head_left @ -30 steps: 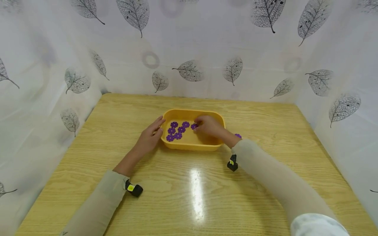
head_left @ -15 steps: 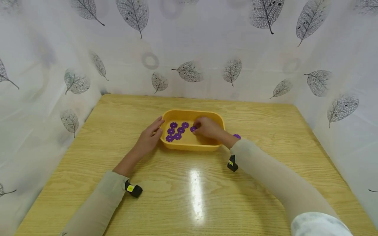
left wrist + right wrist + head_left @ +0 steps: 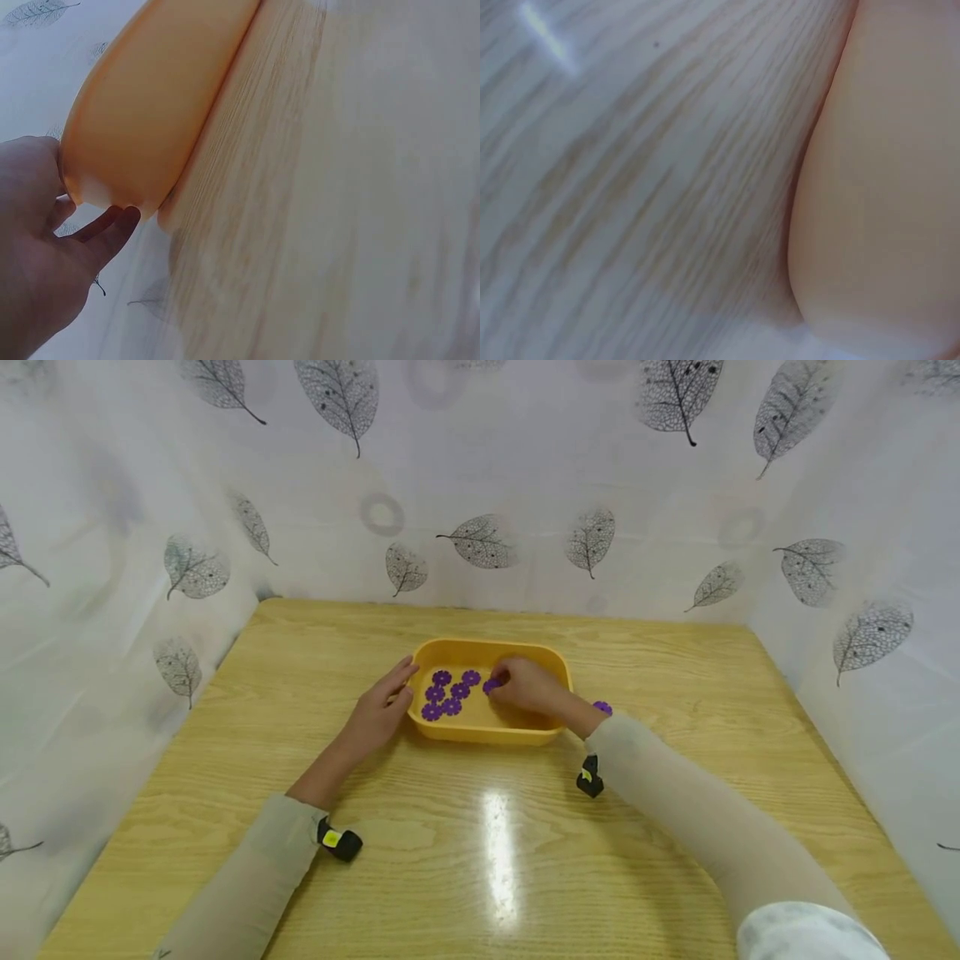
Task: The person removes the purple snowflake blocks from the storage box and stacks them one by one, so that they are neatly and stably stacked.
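Observation:
A yellow plastic basin (image 3: pixel 495 733) sits on the wooden table. My left hand (image 3: pixel 379 708) rests against the basin's left end, fingers nearly straight. In the left wrist view the thumb and fingertips of that hand (image 3: pixel 45 247) touch the outside of the basin (image 3: pixel 150 105). Reaching into the basin over its right side, my right hand (image 3: pixel 528 685) pinches a purple flower-shaped disc (image 3: pixel 491 686), partly covered by the fingers. Several matching purple discs (image 3: pixel 452 706) lie in the left half of the basin. The right wrist view shows the basin's outer wall (image 3: pixel 877 187) but not the hand.
Outside the basin on the right, another purple flower disc (image 3: pixel 602 707) lies on the table (image 3: pixel 420 860), partly behind the right forearm. White curtains with leaf prints (image 3: pixel 480 539) stand behind the table and along both sides.
The right hand has shifted very slightly left and toward me within the basin, with the purple disc at its fingertips. The left hand stays against the basin's end.

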{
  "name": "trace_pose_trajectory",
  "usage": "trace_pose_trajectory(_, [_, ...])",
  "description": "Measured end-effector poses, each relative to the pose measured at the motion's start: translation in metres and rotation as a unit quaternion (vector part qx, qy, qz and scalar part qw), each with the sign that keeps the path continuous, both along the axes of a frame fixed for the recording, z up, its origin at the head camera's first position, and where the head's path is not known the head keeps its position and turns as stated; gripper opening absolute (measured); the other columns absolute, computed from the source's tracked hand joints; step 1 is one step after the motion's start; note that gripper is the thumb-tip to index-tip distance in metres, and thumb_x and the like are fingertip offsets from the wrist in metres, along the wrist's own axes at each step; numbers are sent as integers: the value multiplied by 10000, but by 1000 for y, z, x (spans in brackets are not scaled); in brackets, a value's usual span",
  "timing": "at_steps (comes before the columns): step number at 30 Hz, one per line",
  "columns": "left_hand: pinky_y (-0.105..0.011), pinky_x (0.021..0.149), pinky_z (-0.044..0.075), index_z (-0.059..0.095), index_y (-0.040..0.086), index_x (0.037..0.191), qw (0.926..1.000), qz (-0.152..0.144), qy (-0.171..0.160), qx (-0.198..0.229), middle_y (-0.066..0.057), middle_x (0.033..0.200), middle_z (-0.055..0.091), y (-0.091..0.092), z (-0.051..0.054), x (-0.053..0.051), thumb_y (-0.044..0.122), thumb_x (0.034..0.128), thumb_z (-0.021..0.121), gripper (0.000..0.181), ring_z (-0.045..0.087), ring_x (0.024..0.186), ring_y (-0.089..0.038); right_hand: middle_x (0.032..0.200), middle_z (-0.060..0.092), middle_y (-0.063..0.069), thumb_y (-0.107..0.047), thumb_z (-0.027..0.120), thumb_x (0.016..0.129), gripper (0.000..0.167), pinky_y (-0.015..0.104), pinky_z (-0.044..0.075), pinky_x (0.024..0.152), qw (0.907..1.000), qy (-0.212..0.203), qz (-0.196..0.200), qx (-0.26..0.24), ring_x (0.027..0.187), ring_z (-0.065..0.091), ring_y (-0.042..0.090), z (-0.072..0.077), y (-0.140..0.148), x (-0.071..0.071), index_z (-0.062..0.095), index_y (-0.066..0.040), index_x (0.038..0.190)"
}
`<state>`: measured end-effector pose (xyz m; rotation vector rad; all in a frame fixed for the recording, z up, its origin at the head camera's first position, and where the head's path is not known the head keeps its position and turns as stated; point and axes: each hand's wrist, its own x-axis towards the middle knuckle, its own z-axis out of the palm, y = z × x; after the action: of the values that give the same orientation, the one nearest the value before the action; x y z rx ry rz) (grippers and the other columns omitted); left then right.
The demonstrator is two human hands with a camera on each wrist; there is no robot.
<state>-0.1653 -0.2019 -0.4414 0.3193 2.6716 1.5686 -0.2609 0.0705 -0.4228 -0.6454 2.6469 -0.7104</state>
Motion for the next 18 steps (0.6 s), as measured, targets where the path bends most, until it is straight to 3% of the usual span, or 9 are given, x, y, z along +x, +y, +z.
trace_pose_trajectory(5, [-487,1191,365,356,122,1574,10000,-3,-7,15,21,1686,196,0,-1,-1,274,1092,393,507,330,1502,-272,1241,670,121,-231,687,951,418,400,528,1015,9999,47,101,-60,1134,628,256,1,0,1,631,-26,1311])
trace_pose_trajectory(18, [-482,1188,372,364,122,1571,10000,14,12,42,26,1684,204,0,0,0,263,1089,396,503,297,1519,-247,1232,676,126,-220,678,959,388,409,531,1010,9992,261,265,-146,1130,630,268,2,-1,1,655,-30,1296])
